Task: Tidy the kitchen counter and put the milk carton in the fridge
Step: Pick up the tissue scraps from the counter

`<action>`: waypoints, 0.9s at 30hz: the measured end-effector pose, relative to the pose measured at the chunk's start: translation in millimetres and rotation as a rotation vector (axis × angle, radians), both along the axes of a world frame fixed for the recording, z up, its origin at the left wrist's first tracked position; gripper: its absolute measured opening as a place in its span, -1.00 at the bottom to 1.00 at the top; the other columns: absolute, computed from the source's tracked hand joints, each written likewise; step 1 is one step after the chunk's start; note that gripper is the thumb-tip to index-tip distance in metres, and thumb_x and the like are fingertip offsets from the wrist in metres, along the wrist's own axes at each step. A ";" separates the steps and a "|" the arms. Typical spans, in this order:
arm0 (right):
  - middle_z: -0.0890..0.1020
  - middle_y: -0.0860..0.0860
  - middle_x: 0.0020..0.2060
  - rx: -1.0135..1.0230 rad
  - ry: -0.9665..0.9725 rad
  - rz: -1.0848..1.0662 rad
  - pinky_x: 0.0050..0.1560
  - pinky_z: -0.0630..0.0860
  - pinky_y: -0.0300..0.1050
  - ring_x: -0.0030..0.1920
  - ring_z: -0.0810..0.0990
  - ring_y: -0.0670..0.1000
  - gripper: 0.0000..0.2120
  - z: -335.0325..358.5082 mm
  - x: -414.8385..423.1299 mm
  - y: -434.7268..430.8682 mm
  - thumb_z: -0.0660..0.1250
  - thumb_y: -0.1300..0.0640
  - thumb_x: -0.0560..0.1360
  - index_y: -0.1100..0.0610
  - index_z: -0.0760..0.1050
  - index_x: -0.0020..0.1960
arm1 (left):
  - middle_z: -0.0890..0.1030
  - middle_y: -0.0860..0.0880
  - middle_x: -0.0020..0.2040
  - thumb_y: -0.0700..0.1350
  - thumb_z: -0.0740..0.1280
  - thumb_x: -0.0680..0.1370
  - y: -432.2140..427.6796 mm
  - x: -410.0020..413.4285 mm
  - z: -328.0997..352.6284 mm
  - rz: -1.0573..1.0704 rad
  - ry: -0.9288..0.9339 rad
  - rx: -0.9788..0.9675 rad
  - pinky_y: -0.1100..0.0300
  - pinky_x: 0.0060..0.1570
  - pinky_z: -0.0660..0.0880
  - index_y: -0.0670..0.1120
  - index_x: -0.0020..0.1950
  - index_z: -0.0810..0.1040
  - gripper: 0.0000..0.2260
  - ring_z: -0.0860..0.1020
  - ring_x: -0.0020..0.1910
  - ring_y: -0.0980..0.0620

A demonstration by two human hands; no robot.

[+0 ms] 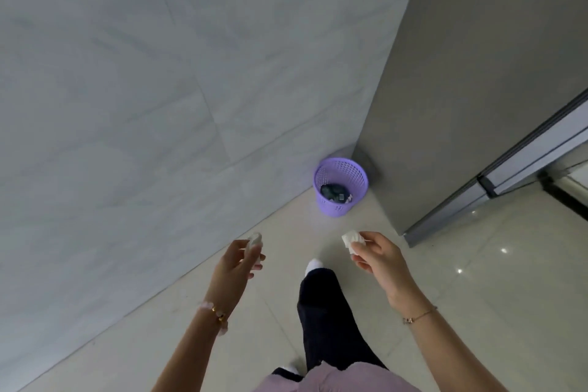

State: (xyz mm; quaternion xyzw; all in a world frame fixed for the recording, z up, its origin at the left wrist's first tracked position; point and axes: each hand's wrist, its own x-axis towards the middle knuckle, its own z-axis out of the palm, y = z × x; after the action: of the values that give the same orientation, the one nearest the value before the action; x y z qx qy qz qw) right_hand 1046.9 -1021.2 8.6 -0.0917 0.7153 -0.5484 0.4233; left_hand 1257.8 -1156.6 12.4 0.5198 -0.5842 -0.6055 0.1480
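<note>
Both hands loaded — left hand (234, 261) pinches a crumpled white wad (255, 239), right hand (378, 256) pinches a crumpled tissue (351, 240). Purple mesh bin (340, 187) sits on the floor ahead of the fingers, nearer the right hand, beside the fridge (477, 105). Milk carton not in view.

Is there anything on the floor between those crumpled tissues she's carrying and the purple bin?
Nothing visible. The floor between both hands and the purple wastebasket is bare tile. The basket stands in the corner between wall and fridge, its top open, with some rubbish already inside.
</note>
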 end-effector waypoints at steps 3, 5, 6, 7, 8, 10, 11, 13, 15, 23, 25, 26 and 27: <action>0.63 0.07 -0.23 0.036 -0.024 -0.030 -0.18 0.53 -0.23 -0.25 0.55 -0.02 -0.90 -16.0 -36.1 -32.6 0.40 0.21 0.44 0.16 0.56 -0.05 | 0.65 -0.03 -0.08 0.13 0.21 0.53 -35.7 -41.2 -14.0 -0.043 -0.047 0.026 0.06 0.01 0.52 -0.05 0.03 0.52 -0.72 0.62 -0.07 0.02; 0.63 0.07 -0.23 0.054 -0.044 -0.055 -0.20 0.53 -0.24 -0.26 0.55 -0.02 -0.90 -22.3 -62.3 -53.7 0.40 0.20 0.44 0.15 0.56 -0.05 | 0.65 -0.05 -0.07 0.09 0.21 0.55 -59.3 -72.3 -18.8 -0.082 -0.073 0.049 0.04 0.03 0.52 -0.06 0.03 0.52 -0.75 0.62 -0.07 0.01; 0.63 0.07 -0.23 0.059 -0.056 -0.075 -0.19 0.52 -0.22 -0.26 0.55 -0.02 -0.90 -24.6 -76.4 -63.6 0.41 0.20 0.44 0.15 0.56 -0.05 | 0.65 -0.05 -0.07 0.07 0.20 0.55 -71.9 -89.6 -20.0 -0.113 -0.088 0.058 0.03 0.03 0.52 -0.07 0.04 0.52 -0.76 0.61 -0.06 -0.01; 0.63 0.07 -0.24 0.063 -0.061 -0.091 -0.17 0.52 -0.20 -0.26 0.55 -0.02 -0.90 -25.9 -90.0 -73.0 0.41 0.20 0.43 0.16 0.56 -0.05 | 0.65 -0.05 -0.07 0.06 0.20 0.56 -84.0 -107.6 -20.2 -0.144 -0.103 0.065 0.03 0.04 0.52 -0.07 0.04 0.52 -0.76 0.61 -0.06 -0.01; 0.63 0.07 -0.24 0.071 -0.059 -0.103 -0.14 0.51 -0.17 -0.25 0.54 -0.01 -0.89 -26.6 -104.1 -81.8 0.41 0.20 0.43 0.17 0.56 -0.05 | 0.65 -0.04 -0.07 0.07 0.20 0.56 -96.2 -125.9 -20.3 -0.174 -0.116 0.068 0.03 0.05 0.52 -0.06 0.04 0.51 -0.76 0.62 -0.05 -0.01; 0.63 0.09 -0.23 0.083 -0.055 -0.139 -0.10 0.50 -0.13 -0.23 0.54 0.00 -0.89 -27.5 -132.3 -98.3 0.40 0.22 0.43 0.17 0.56 -0.04 | 0.64 -0.02 -0.08 0.08 0.21 0.55 -120.4 -163.3 -21.1 -0.233 -0.122 0.066 0.04 0.05 0.53 -0.04 0.04 0.51 -0.77 0.61 -0.05 -0.01; 0.63 0.09 -0.22 0.086 -0.058 -0.162 -0.08 0.50 -0.11 -0.22 0.55 0.00 -0.90 -28.4 -144.8 -105.4 0.39 0.23 0.43 0.15 0.56 -0.06 | 0.63 -0.02 -0.09 0.08 0.23 0.55 -131.1 -180.3 -22.0 -0.259 -0.127 0.065 0.03 0.06 0.53 -0.04 0.04 0.51 -0.78 0.61 -0.05 -0.02; 0.63 0.07 -0.23 0.090 -0.059 -0.208 -0.05 0.50 -0.10 -0.21 0.55 0.00 -0.93 -31.3 -168.8 -118.6 0.39 0.23 0.43 0.11 0.56 -0.10 | 0.61 -0.02 -0.10 0.04 0.26 0.54 -150.7 -215.1 -26.8 -0.318 -0.145 0.070 0.02 0.07 0.52 -0.03 0.05 0.51 -0.81 0.59 -0.04 -0.04; 0.63 0.06 -0.26 0.089 -0.058 -0.259 -0.05 0.49 -0.08 -0.22 0.55 0.00 -0.94 -39.3 -191.4 -131.9 0.40 0.23 0.42 0.10 0.56 -0.15 | 0.60 -0.03 -0.10 0.00 0.27 0.54 -169.0 -249.4 -36.8 -0.357 -0.168 0.096 0.02 0.08 0.52 -0.05 0.07 0.51 -0.82 0.57 -0.07 -0.05; 0.61 -0.09 -0.39 0.205 -0.080 -0.380 -0.16 0.46 -0.15 -0.30 0.53 -0.05 -0.97 -143.7 -257.0 -190.1 0.42 0.15 0.38 0.03 0.58 -0.21 | 0.57 -0.10 -0.09 -0.17 0.36 0.50 -235.1 -373.9 -154.6 -0.440 -0.222 0.222 0.18 -0.13 0.53 -0.08 -0.07 0.53 -0.96 0.55 -0.14 -0.03; 0.57 -0.02 -0.39 0.237 -0.118 -0.415 -0.19 0.44 -0.14 -0.31 0.49 -0.03 -0.93 -188.8 -267.2 -202.9 0.38 0.20 0.42 0.07 0.60 -0.20 | 0.56 -0.14 0.04 -0.16 0.35 0.50 -247.2 -393.5 -202.0 -0.467 -0.259 0.257 0.18 -0.13 0.53 -0.16 0.05 0.52 -0.84 0.56 -0.03 -0.08; 0.56 0.03 -0.38 0.249 -0.147 -0.432 -0.19 0.44 -0.13 -0.30 0.47 -0.01 -0.94 -211.7 -272.2 -208.5 0.36 0.22 0.43 0.13 0.60 -0.19 | 0.55 -0.15 0.07 -0.15 0.35 0.50 -252.0 -402.1 -225.3 -0.475 -0.270 0.279 0.18 -0.13 0.53 -0.17 0.08 0.50 -0.81 0.55 0.01 -0.11; 0.53 0.07 -0.37 0.265 -0.184 -0.453 -0.19 0.43 -0.11 -0.29 0.46 0.01 -0.92 -234.7 -275.6 -213.2 0.35 0.24 0.44 0.22 0.61 -0.15 | 0.55 -0.16 0.08 -0.16 0.35 0.50 -255.8 -409.4 -247.4 -0.477 -0.290 0.303 0.18 -0.13 0.53 -0.17 0.08 0.49 -0.81 0.55 0.04 -0.12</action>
State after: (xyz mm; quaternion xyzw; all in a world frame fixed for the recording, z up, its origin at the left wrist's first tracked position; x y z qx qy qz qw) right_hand 771.3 -1234.4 -226.1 0.1769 0.7417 -0.5366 0.3615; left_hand 848.5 -1412.4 -234.9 0.4653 -0.6076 -0.6229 -0.1622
